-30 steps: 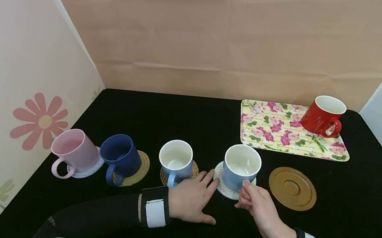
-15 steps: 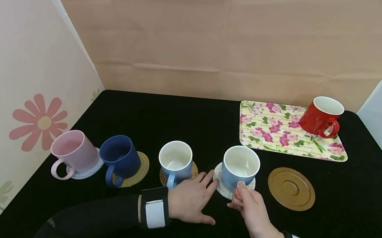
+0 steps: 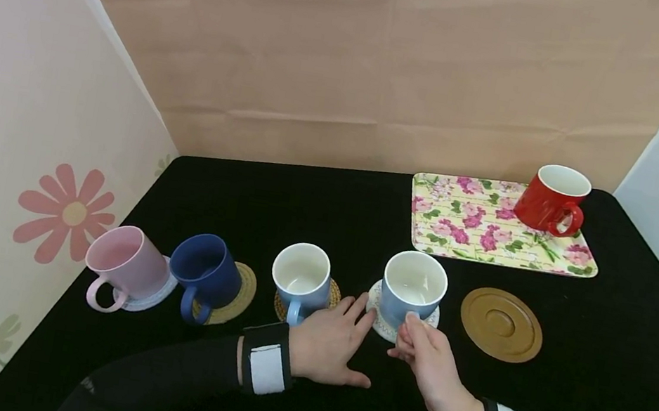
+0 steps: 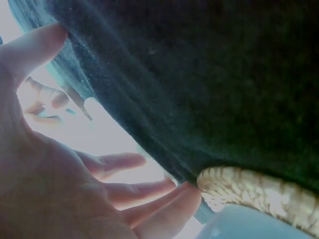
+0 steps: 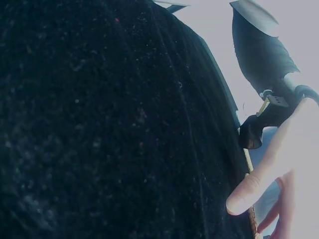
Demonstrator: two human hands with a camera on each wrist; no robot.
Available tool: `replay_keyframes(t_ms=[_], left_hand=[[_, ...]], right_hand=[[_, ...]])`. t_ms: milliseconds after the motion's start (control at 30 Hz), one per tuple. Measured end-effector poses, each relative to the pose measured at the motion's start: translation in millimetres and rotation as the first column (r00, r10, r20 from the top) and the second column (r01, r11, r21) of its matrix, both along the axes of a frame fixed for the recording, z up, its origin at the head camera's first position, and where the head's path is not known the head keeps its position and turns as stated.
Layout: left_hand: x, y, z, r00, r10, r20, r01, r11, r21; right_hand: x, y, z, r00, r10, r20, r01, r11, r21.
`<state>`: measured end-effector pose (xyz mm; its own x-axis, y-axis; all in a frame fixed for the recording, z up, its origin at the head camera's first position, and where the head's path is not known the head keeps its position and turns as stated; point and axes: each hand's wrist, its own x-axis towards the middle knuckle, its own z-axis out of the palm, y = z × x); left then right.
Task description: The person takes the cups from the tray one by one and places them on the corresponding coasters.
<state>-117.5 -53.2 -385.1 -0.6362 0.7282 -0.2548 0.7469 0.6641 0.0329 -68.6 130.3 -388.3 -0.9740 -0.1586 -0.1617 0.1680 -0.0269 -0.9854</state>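
My right hand (image 3: 435, 374) pinches the handle of a blue-and-white mug (image 3: 394, 307), which stands upright on a white patterned coaster (image 3: 389, 331). Its thumb and index finger meet at the handle. My left hand (image 3: 327, 347) lies palm down with fingers spread, fingertips right at that coaster's left rim. Just left of it, a matching blue-and-white mug (image 3: 305, 299) stands on a woven coaster (image 3: 335, 295). In the left wrist view, the woven coaster (image 4: 259, 191) touches or nearly touches the outer fingers (image 4: 169, 214). The right wrist view mostly shows black cloth.
To the left, a pink mug (image 3: 144, 267) sits on a pale coaster (image 3: 152, 300) and a dark blue mug (image 3: 222, 282) on a tan coaster (image 3: 244, 296). A brown round coaster (image 3: 501, 323) lies at right. Behind it, a floral tray (image 3: 441, 229) holds a red mug (image 3: 543, 207).
My right hand has shifted slightly left, turning the mug's handle leftward and toward me. The left hand keeps its place beside the coaster.
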Motion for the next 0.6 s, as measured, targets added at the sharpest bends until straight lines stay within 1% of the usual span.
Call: replay_keyframes(t_ms=[200,333,400,467,567,600], left_hand=[[-0.5,0.6,0.9,1.0,0.006,0.009,-0.006,1.0,-0.002],[-1.4,1.0,3.3,1.0,0.0,0.018,0.0,1.0,-0.01],[-2.5,1.1,5.9,0.999,0.002,0.04,-0.002,1.0,-0.009],[-3.5,0.8,9.1,0.997,0.012,0.079,-0.011,1.0,-0.002],[-3.3,0.3,14.1,0.99,0.032,0.135,-0.035,0.999,0.017],[-2.7,-0.1,15.7,0.989,0.036,0.142,-0.04,0.999,0.023]], right_hand=[[-1.4,5.0,0.6,0.998,0.06,0.023,-0.06,0.998,-0.012],[-3.4,12.7,3.1,0.992,0.123,0.037,-0.123,0.992,0.008],[-4.5,17.0,4.7,0.989,0.145,0.034,-0.146,0.989,0.038],[-5.1,21.5,5.3,0.986,0.166,0.024,-0.167,0.983,0.071],[-4.5,28.3,6.5,0.987,0.163,0.012,-0.163,0.978,0.132],[-4.3,31.2,6.9,0.987,0.158,0.004,-0.157,0.975,0.159]])
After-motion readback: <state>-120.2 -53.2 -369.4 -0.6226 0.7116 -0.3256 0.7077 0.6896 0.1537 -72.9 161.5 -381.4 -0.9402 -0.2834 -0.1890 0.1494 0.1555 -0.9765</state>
